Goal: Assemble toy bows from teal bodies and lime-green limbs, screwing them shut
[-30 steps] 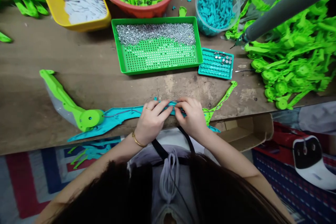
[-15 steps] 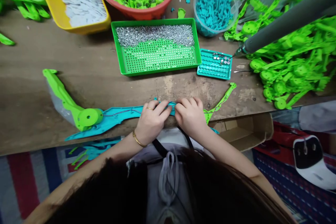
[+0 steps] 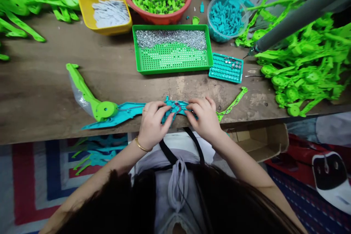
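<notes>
Lime-green parts (image 3: 30,2): heaped at the far left of the wooden bench (image 3: 41,80).
Curved limb (image 3: 86,89): rests on the bench, round hub (image 3: 102,111) meeting the left end of the turquoise shell; apparently joined.
Yellow tub (image 3: 86,11): holds white strips.
Turquoise shell (image 3: 130,111): lies along the near bench edge, in front of the person; thin wire runs along its left reach, judged already laid.
Left hand (image 3: 155,120): half curled, thumb and fingers touching the shell's middle; whether anything is pinched cannot be told.
Green tray (image 3: 171,56): beyond the hands, small metal pieces along its far side.
Centre wires (image 3: 178,107): bunched and exposed between the hands; judged loose, so this section appears unfinished.
Right hand (image 3: 204,117): fingers bent, thumb partly parted from them, tips at the shell; any grip on a wire cannot be confirmed.
Turquoise tray (image 3: 223,73): touches or nearly touches the green tray; carries metal discs.
Slim limb (image 3: 233,103): extends beyond the right hand; its joint is hidden.
Grey driver (image 3: 290,20): slants over the right-hand green heap (image 3: 304,76).
</notes>
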`<action>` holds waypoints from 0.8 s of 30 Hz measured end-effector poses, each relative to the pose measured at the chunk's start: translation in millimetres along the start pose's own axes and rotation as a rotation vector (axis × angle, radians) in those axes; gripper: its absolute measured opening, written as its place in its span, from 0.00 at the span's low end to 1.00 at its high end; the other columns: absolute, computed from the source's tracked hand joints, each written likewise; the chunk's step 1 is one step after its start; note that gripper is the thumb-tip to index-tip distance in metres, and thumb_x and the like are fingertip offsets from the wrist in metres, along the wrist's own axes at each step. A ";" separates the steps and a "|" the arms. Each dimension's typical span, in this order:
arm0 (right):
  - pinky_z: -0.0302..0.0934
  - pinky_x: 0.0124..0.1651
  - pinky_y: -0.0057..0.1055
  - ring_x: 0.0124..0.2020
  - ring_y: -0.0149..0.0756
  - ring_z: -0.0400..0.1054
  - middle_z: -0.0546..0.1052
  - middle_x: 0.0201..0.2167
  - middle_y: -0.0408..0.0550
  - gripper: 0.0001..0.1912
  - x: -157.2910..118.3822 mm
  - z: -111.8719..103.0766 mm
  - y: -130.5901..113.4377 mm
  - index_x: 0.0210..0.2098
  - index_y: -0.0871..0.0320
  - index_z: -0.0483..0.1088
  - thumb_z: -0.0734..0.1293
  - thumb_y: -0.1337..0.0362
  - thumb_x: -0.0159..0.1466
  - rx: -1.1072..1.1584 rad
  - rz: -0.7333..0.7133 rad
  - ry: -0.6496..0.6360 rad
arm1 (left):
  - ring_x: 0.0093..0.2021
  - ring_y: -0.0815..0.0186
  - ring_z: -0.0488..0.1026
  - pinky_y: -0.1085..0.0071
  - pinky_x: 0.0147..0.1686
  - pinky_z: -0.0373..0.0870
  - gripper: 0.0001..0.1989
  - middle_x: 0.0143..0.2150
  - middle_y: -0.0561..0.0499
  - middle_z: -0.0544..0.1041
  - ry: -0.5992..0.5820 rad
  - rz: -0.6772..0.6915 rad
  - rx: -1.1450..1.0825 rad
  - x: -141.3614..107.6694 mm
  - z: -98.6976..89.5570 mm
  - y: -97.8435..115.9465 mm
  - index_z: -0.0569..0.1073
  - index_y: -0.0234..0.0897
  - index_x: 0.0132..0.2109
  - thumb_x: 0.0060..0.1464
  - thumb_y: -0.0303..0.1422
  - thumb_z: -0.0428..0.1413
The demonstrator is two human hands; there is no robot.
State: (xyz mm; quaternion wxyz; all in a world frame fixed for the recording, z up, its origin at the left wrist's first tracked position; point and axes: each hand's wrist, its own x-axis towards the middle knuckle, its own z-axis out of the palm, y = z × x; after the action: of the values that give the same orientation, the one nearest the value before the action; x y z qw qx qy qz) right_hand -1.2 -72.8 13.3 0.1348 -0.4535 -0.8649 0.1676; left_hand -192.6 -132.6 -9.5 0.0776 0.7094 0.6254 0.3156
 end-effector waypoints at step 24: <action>0.53 0.58 0.42 0.47 0.39 0.71 0.81 0.41 0.47 0.11 18.9 -11.8 16.4 0.43 0.54 0.75 0.62 0.60 0.68 0.173 0.120 -0.157 | 0.38 0.57 0.69 0.62 0.40 0.65 0.13 0.34 0.45 0.74 -0.275 0.055 0.178 26.3 7.2 18.3 0.78 0.36 0.40 0.65 0.34 0.49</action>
State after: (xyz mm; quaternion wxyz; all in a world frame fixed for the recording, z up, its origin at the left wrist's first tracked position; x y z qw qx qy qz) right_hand 5.0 -46.4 18.8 0.0948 -0.4766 -0.8265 0.2842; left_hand -172.9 -109.7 3.2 0.0906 0.7669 0.6146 0.1610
